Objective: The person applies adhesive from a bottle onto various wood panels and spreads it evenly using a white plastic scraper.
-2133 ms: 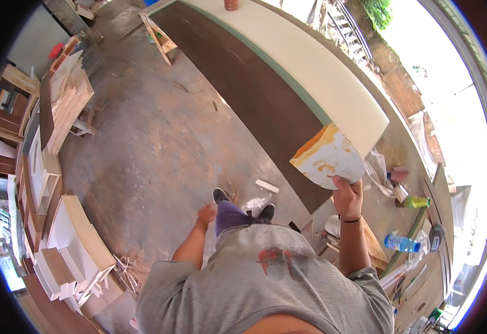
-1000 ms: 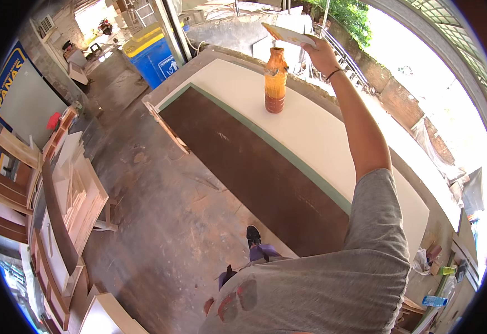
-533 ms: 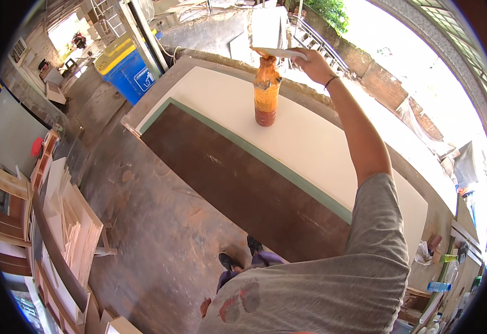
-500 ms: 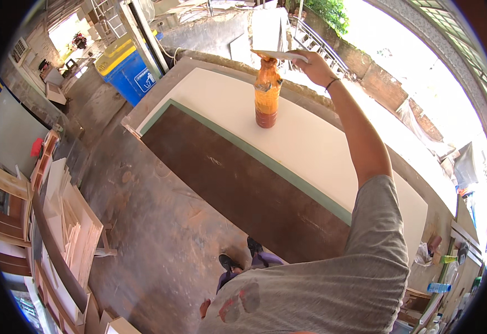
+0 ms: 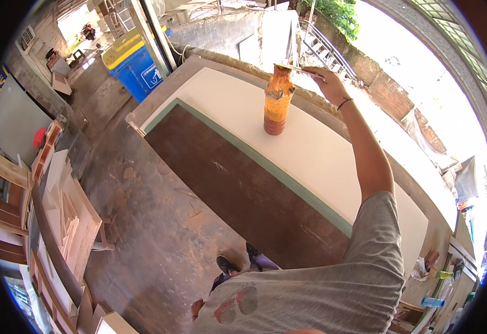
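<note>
My right hand [image 5: 332, 86], a dark band at its wrist, reaches over the table and grips a thin, flat scraper [image 5: 304, 70]. The scraper's far end lies at the mouth of an orange-smeared plastic bottle [image 5: 277, 106], darker reddish-brown at its base. Upright, the bottle stands on a cream-coloured board [image 5: 226, 100]. Nearer me lies a long dark brown sheet [image 5: 226, 178] with a green strip [image 5: 265, 161] along its far side. Of my left hand [image 5: 197, 308], only a small part shows beside my shirt, low in the view; its fingers are mostly hidden.
A blue bin with a yellow lid [image 5: 137, 69] stands beyond the table's far left end. Wooden panels and offcuts [image 5: 71, 217] lean at the left, by the concrete floor [image 5: 137, 239]. Plastic bottles [image 5: 432, 302] and other items lie at the lower right.
The view has shifted slightly, moving the bottle and table in the picture. The scraper's tip, which stuck out past the bottle's mouth on the left, has drawn back right to the mouth.
</note>
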`<act>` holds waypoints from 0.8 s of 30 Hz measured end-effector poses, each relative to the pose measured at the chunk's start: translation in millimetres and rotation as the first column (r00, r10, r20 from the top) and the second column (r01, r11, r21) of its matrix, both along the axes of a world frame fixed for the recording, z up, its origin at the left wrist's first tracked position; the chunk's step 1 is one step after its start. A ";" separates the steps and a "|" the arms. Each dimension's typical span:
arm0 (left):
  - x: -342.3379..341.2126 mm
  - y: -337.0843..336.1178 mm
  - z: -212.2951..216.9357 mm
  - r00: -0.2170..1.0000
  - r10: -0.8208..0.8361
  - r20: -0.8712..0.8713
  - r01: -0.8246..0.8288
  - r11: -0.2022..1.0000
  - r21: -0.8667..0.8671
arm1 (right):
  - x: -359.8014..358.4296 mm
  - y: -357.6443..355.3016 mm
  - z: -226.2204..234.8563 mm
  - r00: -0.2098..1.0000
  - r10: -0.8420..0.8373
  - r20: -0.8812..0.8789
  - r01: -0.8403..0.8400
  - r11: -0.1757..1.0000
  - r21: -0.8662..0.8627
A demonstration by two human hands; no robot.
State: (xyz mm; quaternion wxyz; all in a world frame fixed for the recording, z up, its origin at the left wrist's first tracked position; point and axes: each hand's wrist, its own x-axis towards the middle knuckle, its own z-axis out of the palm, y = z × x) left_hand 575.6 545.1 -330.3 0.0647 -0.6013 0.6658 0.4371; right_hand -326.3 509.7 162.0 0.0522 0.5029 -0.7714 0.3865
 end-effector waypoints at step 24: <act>-174.1 -67.2 177.3 0.797 0.555 -0.236 -0.453 0.810 0.373 | -29.8 59.3 -4.5 0.927 -0.092 -0.364 0.157 0.975 0.154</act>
